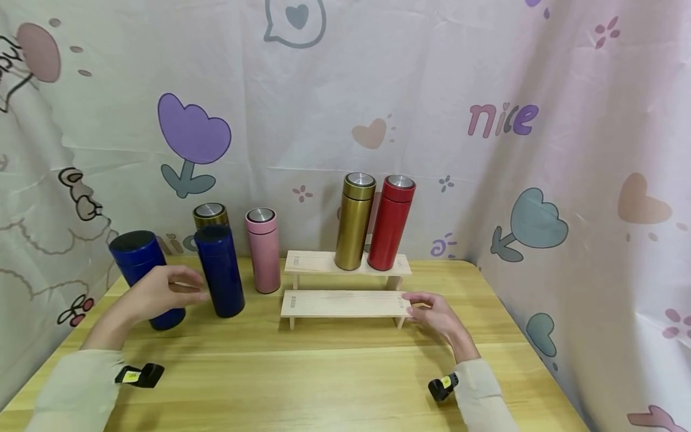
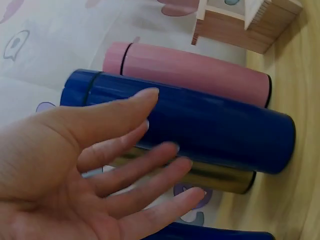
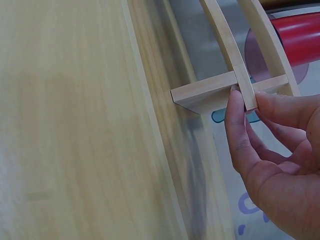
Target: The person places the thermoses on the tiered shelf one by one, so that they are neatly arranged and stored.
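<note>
A: Backdrop: pale printed cloth (image 1: 432, 72), creased, behind a wood-grain table (image 1: 302, 384). What do I have on the hands from out here?

B: On my feed, the right hand (image 1: 436, 315) pinches the end of the lower wooden step (image 1: 345, 304) between thumb and finger. The left hand (image 1: 160, 294) grasps nothing; its fingers reach loosely, thumb apart. Contact with either blue flask: cannot tell.

A: Where are the flasks?

B: The inner blue flask (image 1: 221, 273) stands on the table by the left fingertips; the outer blue flask (image 1: 137, 257) is partly hidden by that hand. A pink flask (image 1: 263, 255) and a rear gold flask (image 1: 210, 211) stand beyond. The upper wooden step (image 1: 313, 262) carries a raised gold flask (image 1: 355, 225) and a red flask (image 1: 392, 225).

A: Handling advice?

B: My judgement: light right pinch, steadying without tipping. Should the left close on a flask, wrap mid-body, lift upright, mind its neighbours.
</note>
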`<state>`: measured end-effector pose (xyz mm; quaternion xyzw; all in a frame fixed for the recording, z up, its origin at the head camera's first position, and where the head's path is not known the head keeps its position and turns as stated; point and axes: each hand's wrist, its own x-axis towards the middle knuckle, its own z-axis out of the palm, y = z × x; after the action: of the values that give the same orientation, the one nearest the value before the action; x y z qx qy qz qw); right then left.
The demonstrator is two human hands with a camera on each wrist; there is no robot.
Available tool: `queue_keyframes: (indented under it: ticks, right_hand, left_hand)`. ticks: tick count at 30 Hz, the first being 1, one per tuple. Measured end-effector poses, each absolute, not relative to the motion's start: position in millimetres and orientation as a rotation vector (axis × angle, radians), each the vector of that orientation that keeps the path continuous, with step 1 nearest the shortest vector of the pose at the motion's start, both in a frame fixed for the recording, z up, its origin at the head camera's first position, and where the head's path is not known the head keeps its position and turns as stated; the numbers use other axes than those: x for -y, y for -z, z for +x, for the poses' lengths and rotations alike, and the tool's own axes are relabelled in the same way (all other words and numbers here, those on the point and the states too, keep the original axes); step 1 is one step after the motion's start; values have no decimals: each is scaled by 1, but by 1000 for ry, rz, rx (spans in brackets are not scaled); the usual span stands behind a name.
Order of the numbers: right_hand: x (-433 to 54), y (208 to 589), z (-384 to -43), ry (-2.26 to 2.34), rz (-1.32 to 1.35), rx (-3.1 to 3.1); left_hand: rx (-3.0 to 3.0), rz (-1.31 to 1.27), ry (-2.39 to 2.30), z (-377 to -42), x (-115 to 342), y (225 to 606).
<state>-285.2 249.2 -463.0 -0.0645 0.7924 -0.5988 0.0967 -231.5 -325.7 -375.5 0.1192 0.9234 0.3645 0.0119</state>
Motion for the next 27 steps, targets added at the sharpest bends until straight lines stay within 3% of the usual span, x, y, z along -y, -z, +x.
queue_keyframes:
  ticks: [27]
  right_hand:
    - [-250, 464, -289, 1783, -212, -2323]
  left_hand:
    - [-2718, 75, -1420, -255, 314, 414]
